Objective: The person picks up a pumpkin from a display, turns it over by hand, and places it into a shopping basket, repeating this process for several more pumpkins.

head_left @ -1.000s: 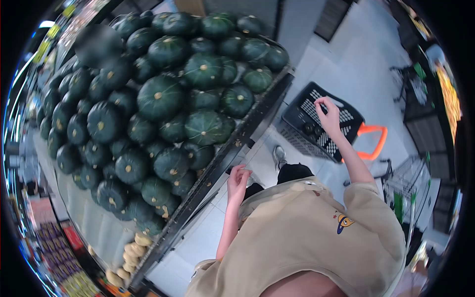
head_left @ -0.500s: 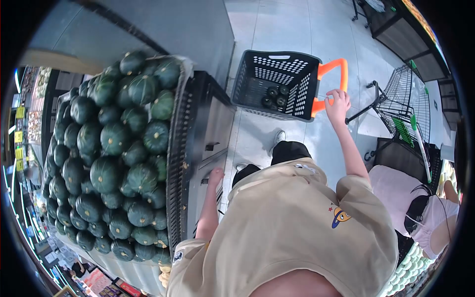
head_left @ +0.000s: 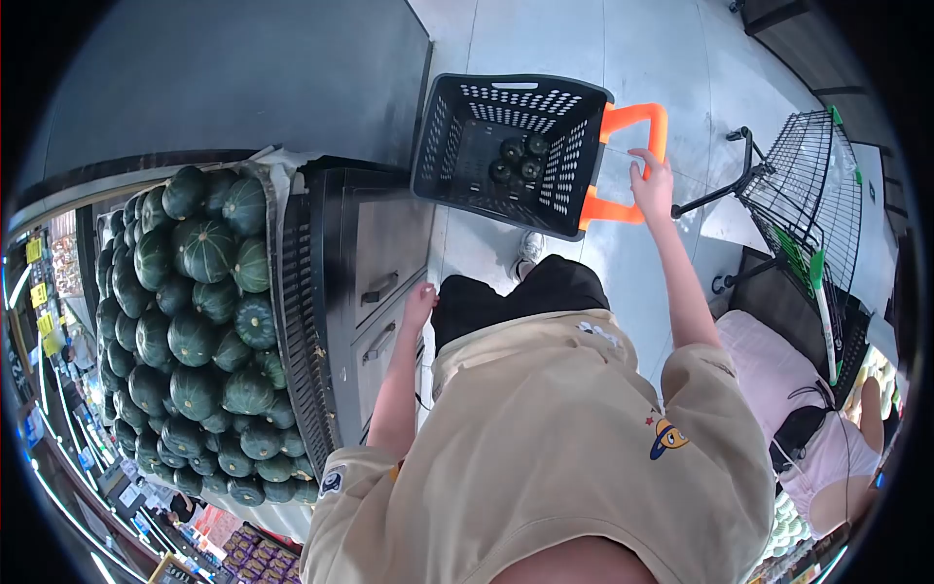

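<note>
My right hand (head_left: 652, 183) is wrapped round the orange handle (head_left: 657, 131) of a black basket (head_left: 589, 146), its index finger and thumb partly apart. Inside the basket lie several small dark green round items (head_left: 516, 161). Lower and to the left, my left hand (head_left: 420, 304) hangs with curled fingers beside the dark cabinet's drawers (head_left: 379, 287), with nothing visible in it. Dark green pumpkins (head_left: 195, 341) are piled high to the left of that hand.
A wire shopping cart (head_left: 803, 185) with green parts stands at right. Another person (head_left: 769, 375) in light clothing is at the lower right, near the cart. A large grey panel (head_left: 243, 78) rises at upper left. Packaged goods (head_left: 258, 557) show at bottom left.
The basket and my right hand sit slightly further left and higher in view. My left hand is higher too. The pumpkin pile has shifted down and left in the view.
</note>
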### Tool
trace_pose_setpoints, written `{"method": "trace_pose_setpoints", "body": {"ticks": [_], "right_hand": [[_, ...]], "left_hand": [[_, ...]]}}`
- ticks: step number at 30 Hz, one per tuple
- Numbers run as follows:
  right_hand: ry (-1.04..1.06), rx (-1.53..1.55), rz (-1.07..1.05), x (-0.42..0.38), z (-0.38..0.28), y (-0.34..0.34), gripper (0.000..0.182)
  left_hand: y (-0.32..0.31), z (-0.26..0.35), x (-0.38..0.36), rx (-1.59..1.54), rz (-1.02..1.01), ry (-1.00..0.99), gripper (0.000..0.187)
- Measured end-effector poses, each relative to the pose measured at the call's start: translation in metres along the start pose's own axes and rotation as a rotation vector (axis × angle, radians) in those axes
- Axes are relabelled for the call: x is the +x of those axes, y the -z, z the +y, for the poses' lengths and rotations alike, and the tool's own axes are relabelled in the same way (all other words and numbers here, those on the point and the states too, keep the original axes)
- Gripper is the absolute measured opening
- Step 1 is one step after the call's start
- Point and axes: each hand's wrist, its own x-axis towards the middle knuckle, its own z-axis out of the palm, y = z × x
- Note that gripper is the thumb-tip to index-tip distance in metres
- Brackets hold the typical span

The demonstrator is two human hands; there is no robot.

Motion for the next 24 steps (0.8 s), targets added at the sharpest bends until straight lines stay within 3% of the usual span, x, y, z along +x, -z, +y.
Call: {"method": "trace_pose_setpoints", "body": {"ticks": [3,7,10,12,19,22,23,24], "right_hand": [[0.107,-0.029,0.091,-0.001,-0.003,-0.001,0.017],[0.025,-0.003,0.078,-0.003,-0.015,0.002,0.016],[-0.035,-0.027,0.076,-0.003,-0.016,0.002,0.017],[0.065,-0.082,0.146,-0.003,-0.013,0.000,0.018],[-0.095,-0.078,0.083,-0.002,-0.018,-0.001,0.019],[-0.163,-0.005,0.060,-0.004,-0.017,-0.001,0.022],[-0.092,-0.052,0.049,-0.006,-0.011,0.000,0.022],[-0.239,0.078,0.061,-0.006,-0.023,-0.002,0.020]], "left_hand": [[-0.008,0.033,0.014,0.115,-0.028,-0.071,0.028],[-0.018,0.066,0.036,0.231,-0.052,-0.090,0.027],[-0.030,0.083,0.067,0.250,-0.027,-0.232,0.020],[-0.042,0.100,0.093,0.299,-0.033,-0.265,0.019],[-0.081,0.136,0.205,0.375,-0.032,-0.422,0.013],[-0.100,0.131,0.268,0.443,-0.065,-0.347,0.017],[-0.106,0.130,0.291,0.528,-0.072,-0.335,0.022],[-0.111,0.132,0.309,0.569,-0.109,-0.295,0.024]]}}
